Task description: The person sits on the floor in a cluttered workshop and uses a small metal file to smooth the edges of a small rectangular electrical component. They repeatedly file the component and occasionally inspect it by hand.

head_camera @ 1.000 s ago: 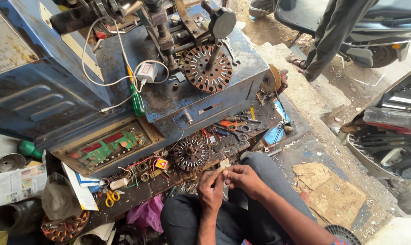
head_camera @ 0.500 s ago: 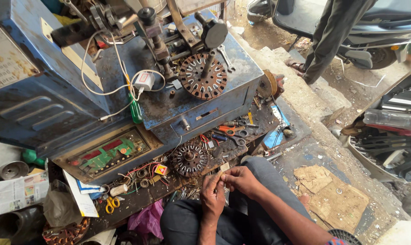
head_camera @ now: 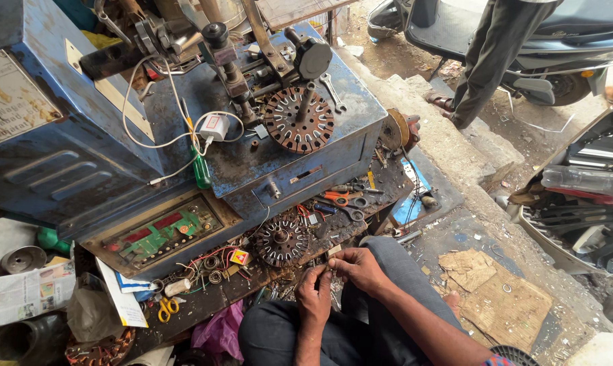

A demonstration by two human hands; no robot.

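My left hand (head_camera: 313, 293) and my right hand (head_camera: 358, 266) meet in front of my knees, fingertips pinched together on something small and thin that I cannot make out. Just ahead of them a round slotted stator core (head_camera: 280, 241) lies on the low, cluttered shelf (head_camera: 205, 301). A second, larger rusty stator core (head_camera: 298, 119) sits on a spindle on top of the blue winding machine (head_camera: 252, 163). I am crouched in dark trousers.
Orange-handled scissors (head_camera: 340, 198), yellow-handled scissors (head_camera: 165, 309), a spanner and wire scraps litter the shelf. A green circuit board (head_camera: 159, 234) shows in an open panel. A person's legs (head_camera: 486, 61) stand by parked scooters at the upper right. Cardboard (head_camera: 496, 291) lies on the ground.
The view has shifted a little, so the machine sits lower in frame. My hands stay together at the same spot, fingers still working the small item.
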